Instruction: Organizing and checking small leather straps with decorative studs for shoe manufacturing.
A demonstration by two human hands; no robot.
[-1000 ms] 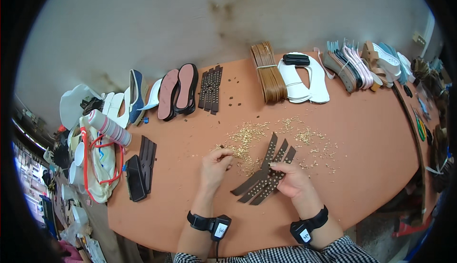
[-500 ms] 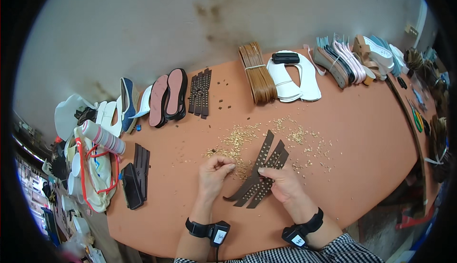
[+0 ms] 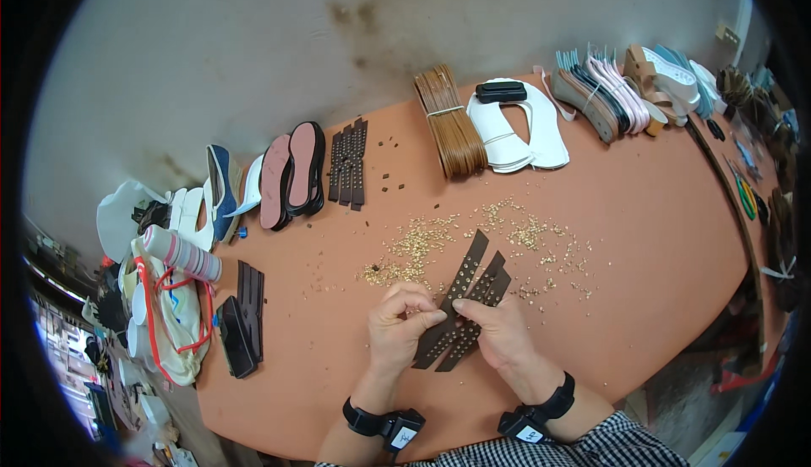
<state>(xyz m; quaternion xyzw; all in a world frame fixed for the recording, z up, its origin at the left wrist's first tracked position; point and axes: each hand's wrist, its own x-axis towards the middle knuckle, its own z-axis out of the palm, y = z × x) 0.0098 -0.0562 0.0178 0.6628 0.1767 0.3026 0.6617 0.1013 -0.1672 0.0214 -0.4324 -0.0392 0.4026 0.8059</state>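
Note:
Dark brown shoe straps (image 3: 467,274) with rows of small gold studs are joined in a crossing shape. My right hand (image 3: 505,336) grips them near the middle, thumb on top, just above the table. My left hand (image 3: 397,325) is closed in a pinch at the left edge of the straps, its thumb tip against or just over them. Whatever lies between those fingertips is too small to make out. Just beyond my hands, loose gold studs (image 3: 420,243) lie scattered over the orange-brown tabletop (image 3: 338,382), with another patch of studs (image 3: 530,232) to the right.
Along the back stand pink-topped shoe soles (image 3: 302,163), more studded straps (image 3: 347,167), a bundle of brown strips (image 3: 452,125) and white sole-shaped sheets (image 3: 549,133). At left are plain dark straps (image 3: 250,298), a black case (image 3: 237,336), stacked cups (image 3: 182,251) and a drawstring bag (image 3: 179,319).
My left hand has moved right, from beside the studs to the straps' left edge. My right hand keeps its grip on the straps, nearly in place. The view has shifted slightly.

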